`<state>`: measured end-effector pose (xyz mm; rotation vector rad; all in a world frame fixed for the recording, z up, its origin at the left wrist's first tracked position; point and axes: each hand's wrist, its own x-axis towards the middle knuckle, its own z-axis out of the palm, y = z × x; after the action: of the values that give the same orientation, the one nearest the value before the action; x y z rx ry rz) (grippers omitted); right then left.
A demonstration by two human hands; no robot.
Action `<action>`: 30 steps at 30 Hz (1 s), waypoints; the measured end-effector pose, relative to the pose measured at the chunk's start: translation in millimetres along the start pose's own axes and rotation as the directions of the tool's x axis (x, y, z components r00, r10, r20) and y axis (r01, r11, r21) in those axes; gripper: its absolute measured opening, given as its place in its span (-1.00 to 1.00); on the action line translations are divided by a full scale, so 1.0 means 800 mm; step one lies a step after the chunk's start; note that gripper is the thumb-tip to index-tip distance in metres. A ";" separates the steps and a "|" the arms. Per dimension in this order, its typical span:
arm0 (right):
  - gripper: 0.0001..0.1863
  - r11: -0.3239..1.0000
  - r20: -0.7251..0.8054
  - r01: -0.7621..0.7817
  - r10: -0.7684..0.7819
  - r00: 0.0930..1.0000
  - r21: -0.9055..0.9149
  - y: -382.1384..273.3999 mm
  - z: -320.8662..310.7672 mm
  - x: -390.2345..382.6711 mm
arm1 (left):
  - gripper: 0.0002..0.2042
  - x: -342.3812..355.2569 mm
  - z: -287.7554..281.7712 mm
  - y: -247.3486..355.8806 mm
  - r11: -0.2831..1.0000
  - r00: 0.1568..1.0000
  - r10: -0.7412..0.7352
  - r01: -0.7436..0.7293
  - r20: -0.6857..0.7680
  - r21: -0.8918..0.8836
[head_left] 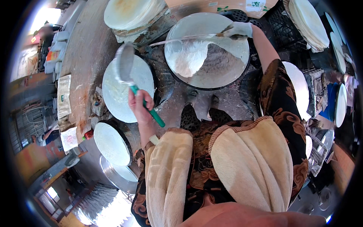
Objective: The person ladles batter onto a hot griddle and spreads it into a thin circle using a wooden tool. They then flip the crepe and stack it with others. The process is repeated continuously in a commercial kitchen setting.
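Observation:
My left hand (140,105) is closed round the green handle of a ladle (125,62). The ladle's metal head is blurred and hangs over the left round griddle (120,102), which has a pale coating. At the far middle, my gloved right hand (239,30) is closed on a long thin stick (185,38). That stick lies across the far part of the middle griddle (227,79). White batter (189,56) coats much of this griddle, with a grey-brown patch beside it. The glove hides the stick's near end.
A stack of thin round flatbreads (132,13) stands at the far left, another stack (310,22) at the far right. A cardboard box (196,7) is beyond the middle griddle. Further round griddles (111,143) stand at near left and right. A wooden table (85,60) runs along the left.

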<state>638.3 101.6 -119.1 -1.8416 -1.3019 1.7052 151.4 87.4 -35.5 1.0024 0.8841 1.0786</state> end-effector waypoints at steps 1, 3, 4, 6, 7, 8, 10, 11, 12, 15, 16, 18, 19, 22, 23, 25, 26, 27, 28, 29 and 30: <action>-0.62 0.999 0.003 -0.037 0.037 0.999 -0.011 0.001 0.004 0.005 | -0.85 0.004 -0.009 0.004 0.998 0.999 0.030 -0.031 -0.019 -0.051; -0.66 0.992 0.019 -0.119 0.120 0.993 -0.038 0.004 0.017 0.014 | -0.88 0.005 -0.020 0.024 0.991 0.995 0.041 -0.052 -0.094 -0.121; -0.74 0.994 0.142 -0.092 0.100 0.985 -0.060 -0.003 0.015 0.005 | -0.85 0.000 -0.033 0.036 0.992 0.987 0.063 -0.077 -0.149 -0.096; -0.75 0.969 0.242 -0.205 0.235 0.941 -0.140 -0.010 -0.004 -0.037 | -0.71 -0.004 -0.052 0.061 0.983 0.990 0.071 -0.090 -0.119 -0.161; -0.73 0.941 0.188 -0.269 0.307 0.933 -0.203 -0.003 -0.012 -0.075 | -0.65 0.007 -0.065 0.063 0.967 0.995 0.042 -0.062 -0.086 -0.247; -0.71 0.938 0.159 -0.253 0.294 0.942 -0.236 -0.002 -0.012 -0.106 | -0.63 0.011 -0.093 0.062 0.950 0.999 -0.019 0.007 -0.035 -0.311; -0.68 0.911 0.042 -0.192 0.222 0.974 -0.364 -0.003 0.008 -0.171 | -0.56 0.012 -0.097 0.074 0.943 0.997 -0.014 -0.010 -0.072 -0.334; -0.65 0.877 -0.049 -0.163 0.158 0.986 -0.452 0.001 0.025 -0.206 | -0.55 0.020 -0.107 0.073 0.941 0.998 -0.015 -0.004 -0.053 -0.338; -0.65 0.880 -0.154 -0.278 0.236 0.959 -0.385 0.030 0.035 -0.235 | -0.61 0.030 -0.125 0.068 0.927 0.998 -0.006 0.032 0.070 -0.373; -0.53 0.898 -0.390 -0.355 0.239 0.889 -0.259 0.133 0.120 -0.284 | -0.67 0.021 -0.173 0.068 0.897 0.982 0.015 0.071 0.190 -0.436; -0.48 0.931 -0.451 -0.345 0.258 0.855 -0.120 0.155 0.168 -0.301 | -0.64 0.021 -0.176 0.071 0.877 0.993 -0.019 0.073 0.117 -0.475; -0.50 0.884 -0.390 -0.225 0.392 0.833 0.409 0.098 0.283 -0.310 | -0.66 0.020 -0.202 0.064 0.852 0.994 0.022 0.035 0.104 -0.522; -0.53 0.809 -0.289 -0.102 0.321 0.902 0.578 0.086 0.335 -0.295 | -0.68 0.017 -0.196 0.066 0.847 0.998 0.000 0.033 0.062 -0.530; -0.49 0.468 -0.165 0.128 0.040 0.985 0.874 -0.024 0.455 -0.208 | -0.60 0.018 -0.177 0.076 0.829 0.999 -0.038 0.040 0.015 -0.557; -0.63 0.439 -0.197 0.166 0.026 0.980 0.883 -0.047 0.480 -0.164 | -0.61 0.022 -0.180 0.074 0.812 0.996 -0.051 0.084 0.074 -0.577; -0.63 0.770 -0.359 0.068 0.215 0.908 0.634 -0.036 0.511 -0.062 | -0.63 0.029 -0.174 0.078 0.773 0.977 -0.073 0.181 0.199 -0.608; -0.58 0.925 -0.549 0.082 0.148 0.822 0.371 -0.050 0.513 -0.049 | -0.63 0.025 -0.165 0.083 0.771 0.972 -0.076 0.199 0.223 -0.605; -0.52 0.996 -0.715 -0.013 0.074 0.695 0.090 -0.063 0.513 -0.038 | -0.63 0.022 -0.162 0.085 0.776 0.966 -0.072 0.212 0.250 -0.594; -0.53 0.990 -0.704 -0.114 0.142 0.696 0.087 -0.081 0.510 -0.048 | -0.63 0.021 -0.165 0.091 0.785 0.962 -0.058 0.210 0.268 -0.583; -0.53 0.973 -0.694 -0.214 0.212 0.688 0.085 -0.089 0.511 -0.056 | -0.63 0.019 -0.167 0.096 0.794 0.957 -0.044 0.208 0.288 -0.571; -0.52 0.959 -0.703 -0.260 0.259 0.662 0.108 -0.085 0.515 -0.067 | -0.63 0.009 -0.168 0.101 0.821 0.962 -0.049 0.193 0.270 -0.537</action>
<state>243.8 -43.8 -134.6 -2.4205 -0.7234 0.8710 5.6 134.6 -1.0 0.5547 0.3775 0.9937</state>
